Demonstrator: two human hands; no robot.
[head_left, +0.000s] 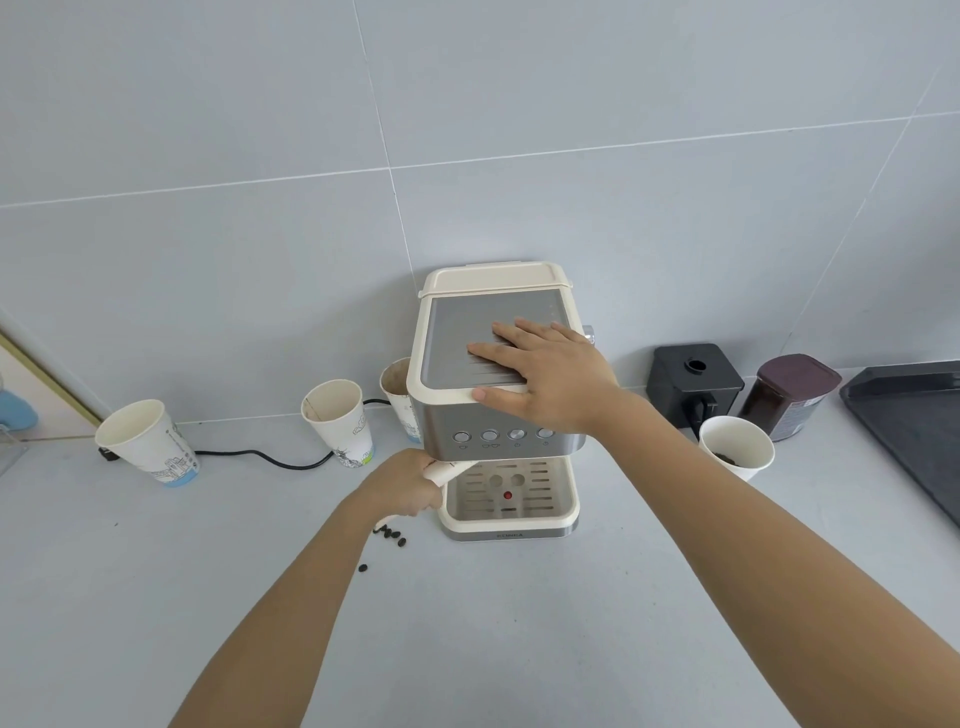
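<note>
The cream portafilter handle (450, 471), under the front left of the espresso machine (462, 332) on the tabletop (519, 623), is clasped by the left grip (402, 486), fingers curled round it. The right grip (550, 382) is laid flat, fingers straight, on the machine's top.

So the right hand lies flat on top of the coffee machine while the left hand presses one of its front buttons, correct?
Not quite. The head view shows the left hand gripping the cream handle under the buttons, not pressing one. The right hand does lie flat on top of the coffee machine.
</note>
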